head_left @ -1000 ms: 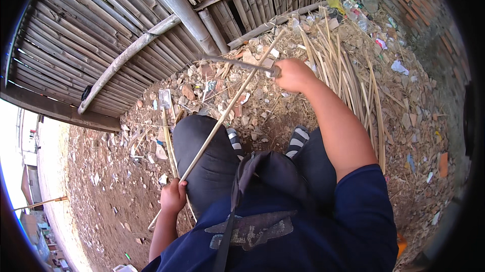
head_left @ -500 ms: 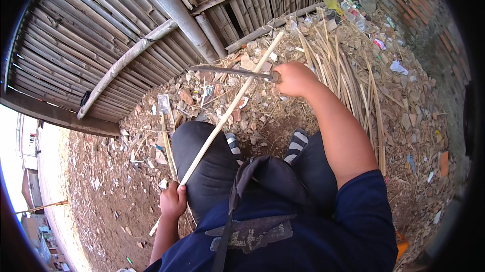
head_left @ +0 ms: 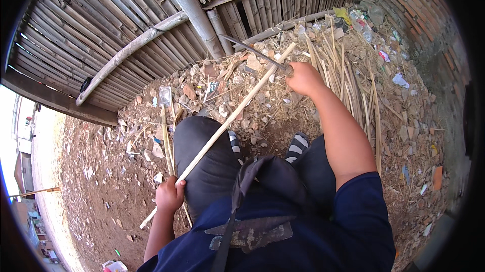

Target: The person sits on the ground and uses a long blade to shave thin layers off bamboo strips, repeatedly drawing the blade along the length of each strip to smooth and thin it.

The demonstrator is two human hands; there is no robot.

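My left hand is closed round the lower part of a long pale bamboo strip. The strip slants up to the right across my left thigh, and its lower end sticks out below the fist. My right hand grips the handle of a long dark knife. The narrow blade points up to the left and crosses the strip near its upper end. Whether the edge bites into the strip I cannot make out.
A bundle of split bamboo strips lies on the ground to the right. Ahead stands a bamboo-slat wall; a brick wall rises at the far right. Stones and litter cover the soil. A clear plastic box lies beyond my left knee.
The knife has tilted, its tip swinging up and away from me, and it now crosses closer to the strip's upper end. Both hands keep their hold.
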